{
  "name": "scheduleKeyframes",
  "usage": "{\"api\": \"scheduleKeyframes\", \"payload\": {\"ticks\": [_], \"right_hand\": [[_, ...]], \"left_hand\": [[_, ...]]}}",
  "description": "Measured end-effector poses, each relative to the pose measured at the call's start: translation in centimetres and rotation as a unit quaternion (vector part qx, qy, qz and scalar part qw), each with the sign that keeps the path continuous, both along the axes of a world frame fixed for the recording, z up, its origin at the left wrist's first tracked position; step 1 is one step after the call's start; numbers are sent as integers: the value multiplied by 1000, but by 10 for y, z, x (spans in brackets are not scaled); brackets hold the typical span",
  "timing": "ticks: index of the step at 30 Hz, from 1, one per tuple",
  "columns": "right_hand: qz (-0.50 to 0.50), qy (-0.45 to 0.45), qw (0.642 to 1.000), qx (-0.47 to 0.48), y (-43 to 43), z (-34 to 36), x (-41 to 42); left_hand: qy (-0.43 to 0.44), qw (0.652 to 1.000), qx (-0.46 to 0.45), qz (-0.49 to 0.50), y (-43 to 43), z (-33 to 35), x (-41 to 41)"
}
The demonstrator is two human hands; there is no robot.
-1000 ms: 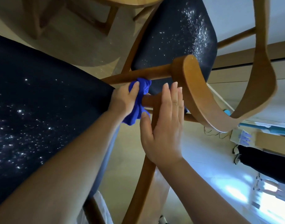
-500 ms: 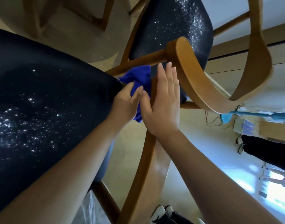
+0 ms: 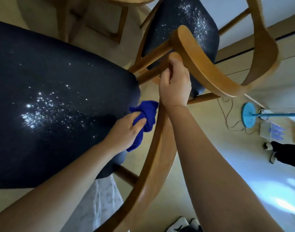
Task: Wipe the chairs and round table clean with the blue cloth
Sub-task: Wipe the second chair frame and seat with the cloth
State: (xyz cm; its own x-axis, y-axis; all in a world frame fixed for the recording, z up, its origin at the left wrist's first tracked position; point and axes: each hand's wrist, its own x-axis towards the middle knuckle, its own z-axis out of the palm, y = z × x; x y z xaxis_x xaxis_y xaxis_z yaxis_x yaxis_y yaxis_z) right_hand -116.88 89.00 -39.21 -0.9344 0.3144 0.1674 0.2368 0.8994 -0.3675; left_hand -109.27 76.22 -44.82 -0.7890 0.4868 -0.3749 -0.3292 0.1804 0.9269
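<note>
My left grip is closed on the blue cloth, which is bunched between curled fingers and thumb, with one end hanging below the hand. The cloth sits just left of the near chair's back rail, at its inner edge; whether it touches the wood I cannot tell. My right grip is wrapped round the upper end of that same rail, fingers curled over the wood and the back of the hand toward the camera. Left of the rail lies the near chair's seat, dark and scattered with white specks, thickest toward its middle. Beyond the rail's upper end stands the far chair, its dark seat dusted white along the right side. Its own curved rail passes just right of my right grip. The round counter shows only as a wooden edge beyond both chairs. A blue mop head rests on the floor well right of the rail.
</note>
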Motion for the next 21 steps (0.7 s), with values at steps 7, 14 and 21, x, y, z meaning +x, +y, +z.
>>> {"api": "scheduleKeyframes", "payload": {"ticks": [7,14,21], "right_hand": [[-6,-172,985,-10,-30,4,121],[-77,-173,976,-104,-70,8,216],[-155,-139,969,-137,-105,6,254]], "left_hand": [[-11,999,0,-34,-17,18,57],[-9,989,-49,-138,-48,21,102],[-123,977,13,-176,-71,16,129]]}}
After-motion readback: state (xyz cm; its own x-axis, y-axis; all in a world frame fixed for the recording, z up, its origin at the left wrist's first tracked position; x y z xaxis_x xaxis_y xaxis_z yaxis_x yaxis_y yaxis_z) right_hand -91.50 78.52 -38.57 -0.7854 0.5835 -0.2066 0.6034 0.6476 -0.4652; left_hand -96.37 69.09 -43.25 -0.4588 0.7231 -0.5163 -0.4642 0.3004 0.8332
